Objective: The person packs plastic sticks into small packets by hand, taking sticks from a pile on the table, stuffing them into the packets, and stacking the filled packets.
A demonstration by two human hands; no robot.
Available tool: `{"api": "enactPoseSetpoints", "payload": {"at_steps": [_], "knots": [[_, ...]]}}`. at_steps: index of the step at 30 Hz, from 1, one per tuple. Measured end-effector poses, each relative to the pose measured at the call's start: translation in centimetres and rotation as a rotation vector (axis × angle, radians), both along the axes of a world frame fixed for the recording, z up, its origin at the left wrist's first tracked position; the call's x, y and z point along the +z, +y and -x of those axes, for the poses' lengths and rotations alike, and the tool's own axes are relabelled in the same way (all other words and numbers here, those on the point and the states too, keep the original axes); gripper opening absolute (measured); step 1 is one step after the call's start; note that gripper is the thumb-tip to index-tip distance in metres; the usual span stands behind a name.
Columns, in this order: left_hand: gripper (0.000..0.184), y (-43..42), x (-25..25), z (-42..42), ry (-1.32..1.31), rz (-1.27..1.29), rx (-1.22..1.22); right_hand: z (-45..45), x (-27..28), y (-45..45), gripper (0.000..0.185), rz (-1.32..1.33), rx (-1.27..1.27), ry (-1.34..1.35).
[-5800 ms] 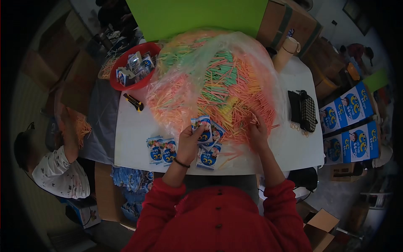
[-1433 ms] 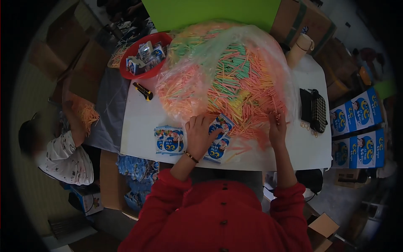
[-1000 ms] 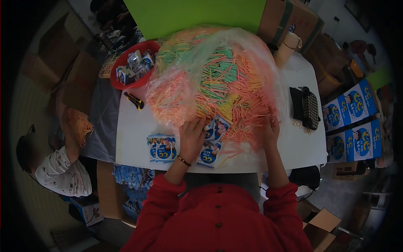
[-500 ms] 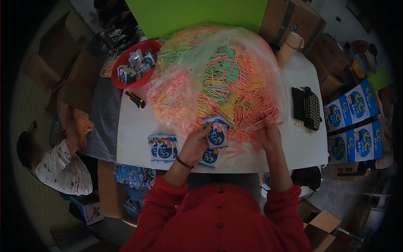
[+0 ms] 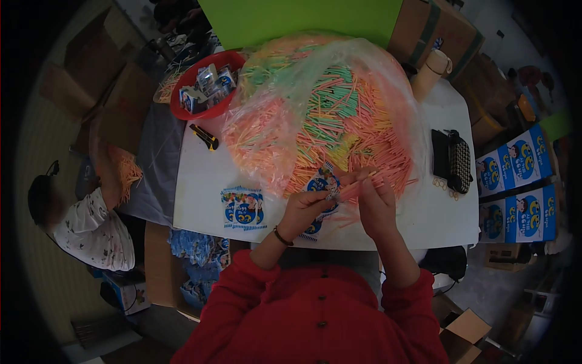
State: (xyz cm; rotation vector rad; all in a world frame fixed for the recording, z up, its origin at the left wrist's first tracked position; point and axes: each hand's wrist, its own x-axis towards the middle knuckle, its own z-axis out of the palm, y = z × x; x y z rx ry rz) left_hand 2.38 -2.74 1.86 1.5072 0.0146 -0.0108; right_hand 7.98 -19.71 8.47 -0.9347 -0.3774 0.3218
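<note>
My left hand (image 5: 301,212) pinches a small blue-and-white printed packet (image 5: 324,182) by its side, and the packet is tilted. Close beside it, my right hand (image 5: 377,206) grips a few thin pink sticks (image 5: 350,193), their ends at the packet's edge; whether they are inside it I cannot tell. Behind both hands spreads a large heap of pink, green, yellow and orange sticks (image 5: 330,124) in an opened clear plastic bag (image 5: 291,91). Under my left hand lies another packet (image 5: 313,229), partly hidden. To its left is a small stack of the same packets (image 5: 242,208).
A red bowl (image 5: 221,112) of packets and a yellow-black box cutter (image 5: 205,137) are at left. At right are a tan bottle (image 5: 431,74), a dark pouch (image 5: 459,164) and printed cartons (image 5: 518,215). Another person (image 5: 97,227) sits at far left, a hand near sticks.
My right hand has moved left from the heap to the packet, bringing pink sticks with it. The packet has turned in my left hand. The whole view has shifted slightly.
</note>
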Motion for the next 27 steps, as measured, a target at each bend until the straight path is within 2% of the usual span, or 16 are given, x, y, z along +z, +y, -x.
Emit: {"api": "enactPoseSetpoints", "payload": {"at_steps": [4, 6, 8, 11, 12, 14, 15, 16, 18, 19, 20, 21, 22, 24, 26, 27], "knots": [[0.019, 0.2, 0.5, 0.2, 0.001, 0.058, -0.020, -0.3, -1.5, 0.4, 0.016, 0.175, 0.028, -0.161], [0.022, 0.0, 0.4, 0.4, -0.019, 0.190, 0.001, -0.6, -2.7, 0.2, 0.016, 0.239, 0.038, -0.200], [0.023, -0.2, -0.5, 0.3, -0.023, 0.201, -0.012, -0.8, -3.1, -0.1, 0.018, 0.560, 0.103, -0.455], [0.023, -0.9, 0.3, -0.1, 0.028, 0.234, -0.022, -0.4, -1.7, 0.0, 0.021, 0.629, 0.117, -0.472], [0.022, -1.1, 0.6, -0.2, 0.086, 0.257, -0.013, -0.3, -1.7, 0.1, 0.021, 0.630, 0.113, -0.471], [0.024, -1.0, 0.3, -0.6, 0.074, 0.210, -0.023, -0.5, -1.9, 0.2, 0.024, 0.233, 0.118, -0.019], [0.025, -0.9, 0.1, -0.9, 0.062, 0.163, -0.030, -0.9, -1.8, 0.1, 0.024, 0.234, 0.116, -0.019], [0.025, -0.9, 0.0, -1.1, 0.061, 0.164, -0.032, -1.5, -1.7, -0.3, 0.024, 0.290, -0.010, -0.105], [0.035, -0.9, 0.0, -1.7, -0.026, 0.362, -0.093, -2.5, -1.5, -1.0, 0.025, 0.349, -0.144, -0.190], [0.035, -0.9, 0.0, -1.8, -0.025, 0.367, -0.102, -3.0, -1.5, -1.5, 0.026, 0.240, -0.197, -0.053], [0.034, -0.6, 0.1, -1.7, 0.042, 0.584, -0.081, -3.5, -1.6, -2.1, 0.028, 0.131, -0.251, 0.085], [0.033, -0.3, 0.3, -1.4, 0.117, 0.803, -0.059, -4.2, -1.9, -3.2, 0.028, 0.141, -0.263, 0.090], [0.033, 0.1, 0.6, -1.0, 0.126, 0.812, -0.068, -5.2, -2.4, -4.6, 0.026, 0.207, -0.347, 0.107], [0.030, 1.6, 1.2, -0.1, 0.021, 0.743, 0.109, -7.0, -4.2, -7.9, 0.024, 0.281, -0.435, 0.124], [0.028, 4.6, 0.5, 1.3, 0.027, 0.388, 0.259, -8.2, -6.3, -10.9, 0.024, 0.939, -0.559, -0.334], [0.030, 5.6, 1.7, 2.1, 0.056, 0.311, 0.332, -7.9, -6.1, -11.5, 0.024, 0.943, -0.562, -0.331]]}}
